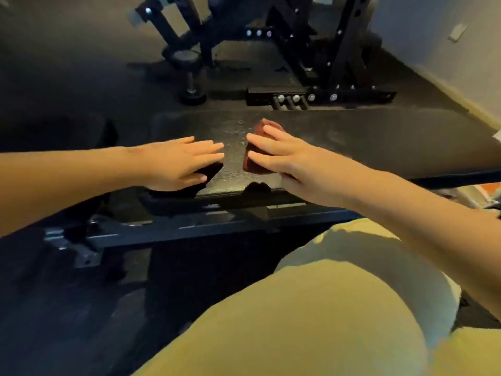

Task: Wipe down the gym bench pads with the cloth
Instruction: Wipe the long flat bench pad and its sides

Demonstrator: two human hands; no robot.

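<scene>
On the long black textured bench pad (352, 147), near its left end, the small reddish-brown cloth (250, 165) is lying bunched under the right hand (282, 153). This hand is not clenching it: the fingers are lying straight and spread over the cloth and are pressing it flat, I think because a flat palm is giving more contact with the vinyl than a pinch would. The left hand (179, 161) is resting just beside it on the same pad, released, with straight fingers and the thumb going over the near edge; it is holding nothing and is probably serving to steady the body while the person is leaning forward. The two hands are near each other but not touching. A knee in yellowish trousers (298, 321) is filling the bottom of the view, beside the grey steel frame (189, 226) under the pad. Behind the bench, a black dumbbell (189, 74) is standing on end on the dark floor and a black bolted rack (320, 63) is standing more to the right. Most of the pad to the right is lying beyond the cloth, so I judge that much wiping is remaining.
</scene>
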